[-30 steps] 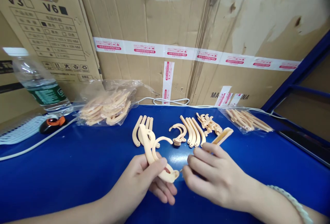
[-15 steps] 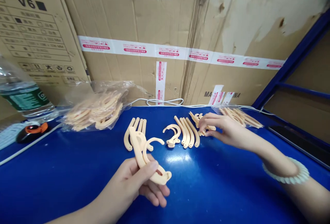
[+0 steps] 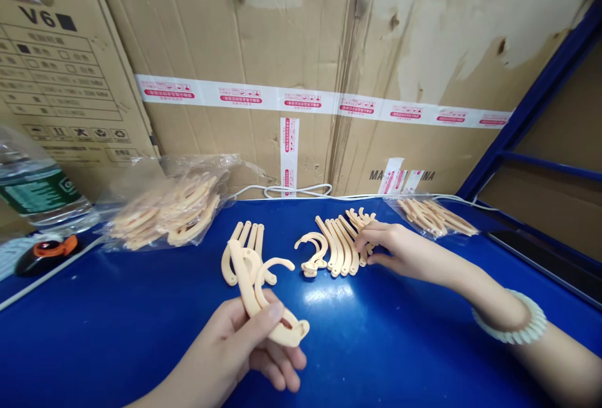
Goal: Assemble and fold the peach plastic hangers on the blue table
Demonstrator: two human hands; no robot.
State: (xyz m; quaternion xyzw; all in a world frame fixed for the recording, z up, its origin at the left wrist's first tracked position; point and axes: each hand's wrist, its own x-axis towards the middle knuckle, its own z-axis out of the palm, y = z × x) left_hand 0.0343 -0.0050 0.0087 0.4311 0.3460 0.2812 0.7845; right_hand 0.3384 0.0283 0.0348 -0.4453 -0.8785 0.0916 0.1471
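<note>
My left hand [image 3: 263, 333] is closed around a beige plastic folding hanger [image 3: 244, 282], with its curved arm and open hook showing above the thumb. Behind it, several curved hanger arms [image 3: 256, 239] lie side by side on the blue table [image 3: 155, 320]. My right hand [image 3: 399, 248] is at a small pile of beige hanger pieces [image 3: 360, 217], fingertips pinched low among them; what they grip is hidden. Left of those fingers lies a row of curved arms [image 3: 338, 248], then a small stack of hooks [image 3: 315, 251].
Clear bags of beige parts lie at back left [image 3: 174, 207] and back right [image 3: 435, 215]. A water bottle [image 3: 44, 188] and a black-and-orange object [image 3: 47, 254] are at far left. A white cable [image 3: 301, 190] runs along the cardboard [image 3: 226, 138]. A dark flat object [image 3: 550, 264] lies right.
My right hand has moved slightly left, its fingertips now by the right end of the row of arms. My left hand keeps the hanger in nearly the same pose. The view has shifted slightly.
</note>
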